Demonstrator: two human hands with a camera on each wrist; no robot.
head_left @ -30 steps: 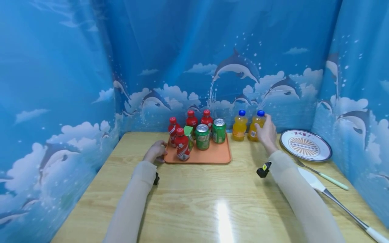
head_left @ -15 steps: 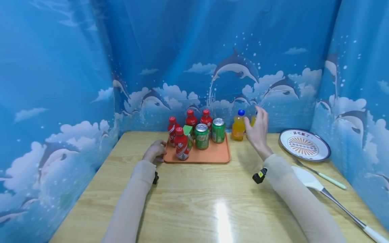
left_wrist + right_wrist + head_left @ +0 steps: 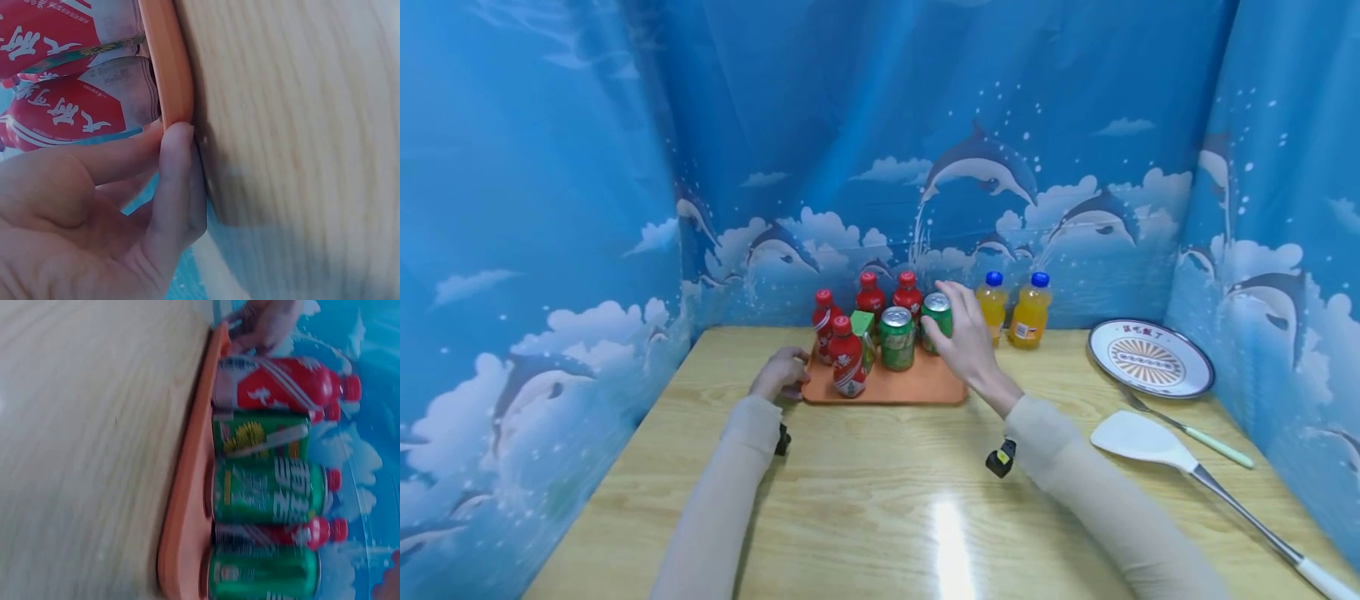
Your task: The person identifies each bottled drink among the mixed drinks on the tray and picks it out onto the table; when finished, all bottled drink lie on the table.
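My left hand [image 3: 780, 373] pinches the left rim of an orange tray [image 3: 925, 387]; the left wrist view shows thumb and fingers [image 3: 178, 156] on that rim. Several red bottles [image 3: 847, 358], a green drink carton [image 3: 865, 325] and two green cans [image 3: 897, 340] stand upright on the tray. My right hand [image 3: 966, 342] hovers at the tray's right side with fingers spread and nothing held. From the head camera it partly covers the rear green can [image 3: 936, 307]. In the right wrist view, a bit of that hand [image 3: 389, 584] shows at the lower right edge, apart from the cans.
Two orange-drink bottles with blue caps [image 3: 1030, 312] stand right of the tray by the blue dolphin curtain [image 3: 850, 125]. A white plate [image 3: 1150, 387], a fork with a green handle [image 3: 1217, 446] and a white-headed spatula [image 3: 1142, 437] lie on the right of the wooden table [image 3: 880, 500].
My right hand has let go of the right orange-drink bottle and moved left to the tray's right side. The left hand stays on the tray's rim.
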